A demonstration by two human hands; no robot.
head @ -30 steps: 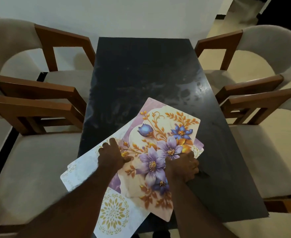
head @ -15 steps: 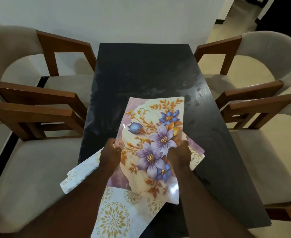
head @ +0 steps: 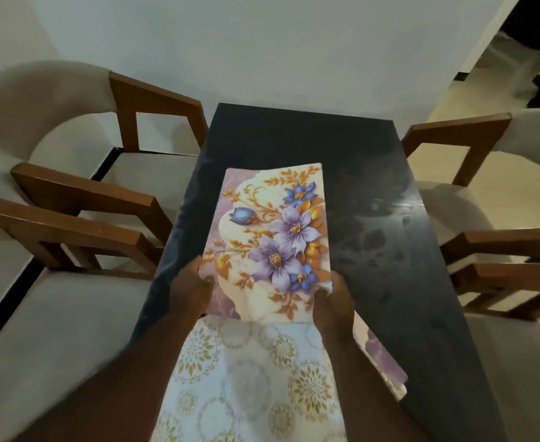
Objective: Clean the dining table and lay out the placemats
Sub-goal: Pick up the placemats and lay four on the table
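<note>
Gripping the floral placemat (head: 262, 224), left hand (head: 192, 291) and right hand (head: 334, 303) curl round its opposite edges.

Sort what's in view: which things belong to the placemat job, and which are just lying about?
Job: floral mat, gripped by left hand and right hand; gold-patterned mat; purple mat; table.
Lying about: left chairs; right chairs.
</note>
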